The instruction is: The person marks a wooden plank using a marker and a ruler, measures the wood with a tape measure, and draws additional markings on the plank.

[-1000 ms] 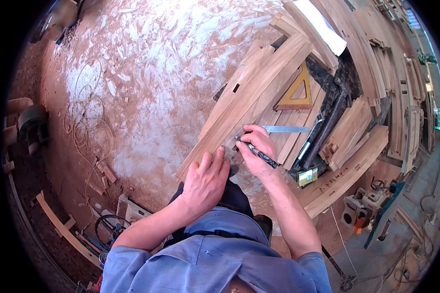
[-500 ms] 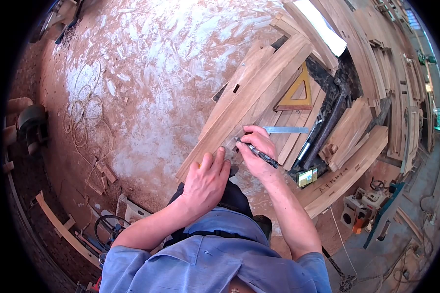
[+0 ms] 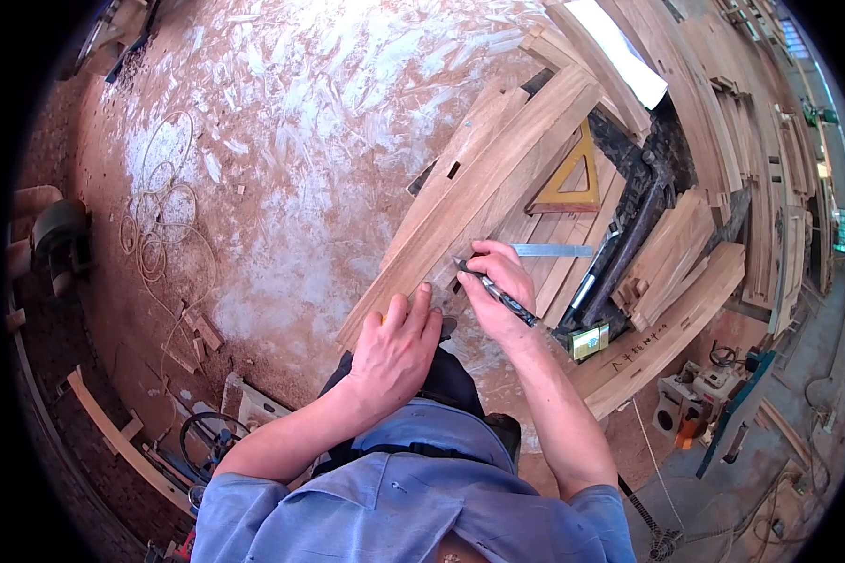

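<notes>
A long wooden board [image 3: 493,169] lies slanting in front of me, its near end close to my lap. My left hand [image 3: 396,347] is closed over that near end, fingers pressed on the wood and thumb hidden. A small yellow bit shows beside its fingers; I cannot make out what it is. In my right hand [image 3: 499,286] is a dark patterned pen [image 3: 507,303], gripped with its tip at the board's right side. Just beyond that hand a thin metal ruler [image 3: 554,251] sticks out to the right. A yellow triangle square [image 3: 573,178] rests farther up on the boards.
More boards [image 3: 681,249] and a dark bar [image 3: 629,235] lie to the right. A curved plank [image 3: 662,342] with handwriting is near my right arm, above a power tool [image 3: 699,403]. Cord [image 3: 150,235] coils on the dusty floor at left. White paper [image 3: 620,56] lies at the top right.
My right hand and the pen have shifted very slightly to the right. My left hand, the board and the ruler look unchanged.
</notes>
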Demonstrator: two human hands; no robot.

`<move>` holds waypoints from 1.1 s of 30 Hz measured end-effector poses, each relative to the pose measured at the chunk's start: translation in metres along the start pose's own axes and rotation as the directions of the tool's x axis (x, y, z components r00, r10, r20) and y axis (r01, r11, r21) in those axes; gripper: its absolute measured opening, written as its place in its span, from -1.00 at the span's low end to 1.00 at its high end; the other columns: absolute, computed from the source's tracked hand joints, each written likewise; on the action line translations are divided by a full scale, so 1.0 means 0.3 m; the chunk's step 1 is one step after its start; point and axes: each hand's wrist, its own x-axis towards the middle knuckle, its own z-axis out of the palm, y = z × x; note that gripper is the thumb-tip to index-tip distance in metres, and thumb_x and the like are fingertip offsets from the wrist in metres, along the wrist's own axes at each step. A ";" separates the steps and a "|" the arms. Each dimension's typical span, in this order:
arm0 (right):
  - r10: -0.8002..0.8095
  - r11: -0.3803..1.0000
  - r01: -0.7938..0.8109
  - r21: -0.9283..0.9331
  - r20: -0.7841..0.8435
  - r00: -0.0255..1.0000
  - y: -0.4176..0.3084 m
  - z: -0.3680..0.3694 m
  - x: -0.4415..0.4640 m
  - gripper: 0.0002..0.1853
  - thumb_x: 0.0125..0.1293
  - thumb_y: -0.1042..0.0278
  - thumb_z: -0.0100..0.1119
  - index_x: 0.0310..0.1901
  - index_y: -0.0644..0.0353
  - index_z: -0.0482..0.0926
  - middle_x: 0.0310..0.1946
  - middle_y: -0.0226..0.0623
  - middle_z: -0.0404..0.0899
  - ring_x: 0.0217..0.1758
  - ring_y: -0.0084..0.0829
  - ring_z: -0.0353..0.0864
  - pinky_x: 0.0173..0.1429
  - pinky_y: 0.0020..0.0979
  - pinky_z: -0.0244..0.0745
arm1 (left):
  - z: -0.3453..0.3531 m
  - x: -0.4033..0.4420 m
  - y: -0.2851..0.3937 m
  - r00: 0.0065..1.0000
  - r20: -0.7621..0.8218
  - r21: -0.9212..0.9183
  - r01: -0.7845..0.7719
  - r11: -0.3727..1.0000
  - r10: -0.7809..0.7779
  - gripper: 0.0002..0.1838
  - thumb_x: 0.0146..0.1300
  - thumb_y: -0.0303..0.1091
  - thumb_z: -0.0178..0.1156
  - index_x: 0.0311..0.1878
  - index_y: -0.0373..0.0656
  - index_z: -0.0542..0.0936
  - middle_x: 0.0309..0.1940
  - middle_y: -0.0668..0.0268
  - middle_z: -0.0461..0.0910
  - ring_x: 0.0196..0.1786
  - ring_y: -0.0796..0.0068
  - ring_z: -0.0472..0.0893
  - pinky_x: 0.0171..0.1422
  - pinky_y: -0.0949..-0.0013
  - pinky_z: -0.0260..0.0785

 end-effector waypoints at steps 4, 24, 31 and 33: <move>-0.020 1.000 0.020 -0.003 0.019 1.000 0.011 -0.001 -0.005 -0.80 0.11 0.55 0.48 -0.25 0.27 0.63 -0.28 -0.15 0.68 0.09 -0.04 0.68 0.08 -0.14 0.60 | 0.000 0.000 0.000 1.000 0.000 0.005 0.000 1.000 0.000 -0.43 0.00 -0.32 0.32 0.17 -0.20 0.63 0.36 0.02 0.49 0.19 0.13 0.50 0.02 0.18 0.45; 0.050 0.999 -0.049 0.014 -0.044 0.998 0.004 -0.006 0.013 -0.83 0.15 0.55 0.46 -0.28 0.29 0.62 -0.25 -0.11 0.68 0.09 -0.05 0.69 0.09 -0.15 0.60 | 0.001 0.000 -0.002 1.000 -0.002 -0.001 -0.005 1.000 0.005 -0.44 0.02 -0.31 0.33 0.18 -0.19 0.62 0.37 0.02 0.48 0.20 0.12 0.50 0.03 0.18 0.45; 0.032 0.999 -0.032 0.005 -0.025 0.999 0.010 -0.009 0.009 -0.82 0.15 0.55 0.46 -0.24 0.29 0.64 -0.27 -0.12 0.67 0.09 -0.05 0.69 0.10 -0.15 0.60 | 0.003 0.000 -0.005 1.000 0.002 0.004 -0.007 1.000 0.007 -0.45 0.04 -0.31 0.32 0.17 -0.19 0.62 0.37 0.02 0.49 0.20 0.13 0.50 0.03 0.18 0.45; 0.038 0.999 -0.038 0.009 -0.030 0.999 0.010 -0.008 0.012 -0.82 0.15 0.55 0.46 -0.23 0.29 0.64 -0.27 -0.13 0.67 0.08 -0.06 0.69 0.10 -0.15 0.59 | 0.002 0.001 -0.005 1.000 0.005 0.002 -0.006 1.000 0.006 -0.45 0.04 -0.31 0.32 0.18 -0.18 0.61 0.37 0.02 0.49 0.20 0.13 0.50 0.03 0.18 0.45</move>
